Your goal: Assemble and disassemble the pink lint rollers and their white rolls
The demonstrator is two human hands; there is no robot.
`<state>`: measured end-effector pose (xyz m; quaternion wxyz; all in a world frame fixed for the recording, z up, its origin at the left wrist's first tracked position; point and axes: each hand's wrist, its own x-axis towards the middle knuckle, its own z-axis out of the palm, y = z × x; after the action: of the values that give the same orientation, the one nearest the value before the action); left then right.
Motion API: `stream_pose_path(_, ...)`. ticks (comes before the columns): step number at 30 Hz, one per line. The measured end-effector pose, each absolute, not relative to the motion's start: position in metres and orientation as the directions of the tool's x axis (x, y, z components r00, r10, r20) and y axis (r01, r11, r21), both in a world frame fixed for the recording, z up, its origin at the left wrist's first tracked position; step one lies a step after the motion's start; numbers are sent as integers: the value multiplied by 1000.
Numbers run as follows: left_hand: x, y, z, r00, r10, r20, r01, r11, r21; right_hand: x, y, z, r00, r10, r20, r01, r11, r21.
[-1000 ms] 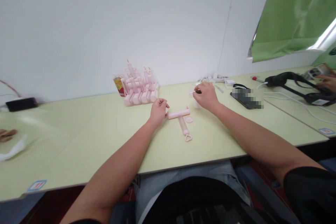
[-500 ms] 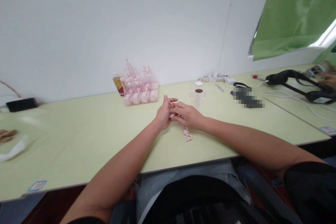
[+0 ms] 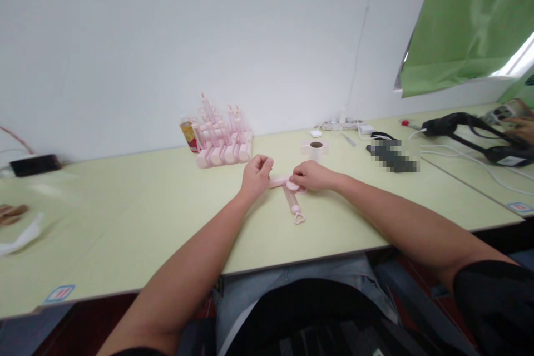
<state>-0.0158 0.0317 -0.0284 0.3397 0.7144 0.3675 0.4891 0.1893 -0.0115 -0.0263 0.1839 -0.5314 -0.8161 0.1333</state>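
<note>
A pink T-shaped roller (image 3: 291, 199) with a heart-ended handle lies on the pale green table (image 3: 125, 217). My left hand (image 3: 256, 175) is curled shut at the left end of its cross bar, fingers pressed together on it. My right hand (image 3: 312, 176) rests at the bar's right end and pinches a small round pink cap (image 3: 292, 185). A white tape roll (image 3: 316, 151) stands just behind my right hand.
A stack of finished pink rollers (image 3: 222, 139) and a small bottle (image 3: 189, 134) stand by the wall. A phone (image 3: 392, 156), power strip (image 3: 344, 124), cables and a black headset (image 3: 471, 128) lie to the right. Another person's hand (image 3: 521, 125) is at the far right edge.
My right hand left the tape roll, came across to my left hand, then settled on the roller's right end with the pink cap. My left hand closed again on the bar's left end.
</note>
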Motion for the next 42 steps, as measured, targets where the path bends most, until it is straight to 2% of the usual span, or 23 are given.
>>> stream_pose_path(4,-17,34,-28,221,852,474,248,-519,818,188,-13,-23,-369,916,156,869,399,-292)
stream_pose_path(8,-17,34,-30,236,838,491,301,-544,783,192,-12,-18,-345,924,165,896,377,-234)
stream_pose_path(12,-18,31,-30,250,819,516,376,-574,728,197,-10,-19,-354,934,42,923,356,-146)
stream_pose_path(15,-16,25,-27,387,748,538,488,-662,569,198,-9,-25,-330,943,-29,941,327,-85)
stream_pose_path(19,-11,16,-29,567,695,441,629,-712,313,195,-8,-31,-315,949,-7,947,314,-73)
stream_pose_path(22,-8,12,-33,620,696,361,667,-711,225,194,-8,-31,-313,950,17,946,313,-86)
stream_pose_path(28,-12,20,-37,593,728,345,703,-677,220,192,-11,-28,-320,945,70,936,327,-134)
stream_pose_path(33,-18,28,-39,554,760,339,726,-641,250,187,-14,-29,-330,939,92,910,343,-232)
stream_pose_path(42,-18,29,-41,573,746,339,706,-659,258,190,-11,-31,-321,942,94,926,333,-179)
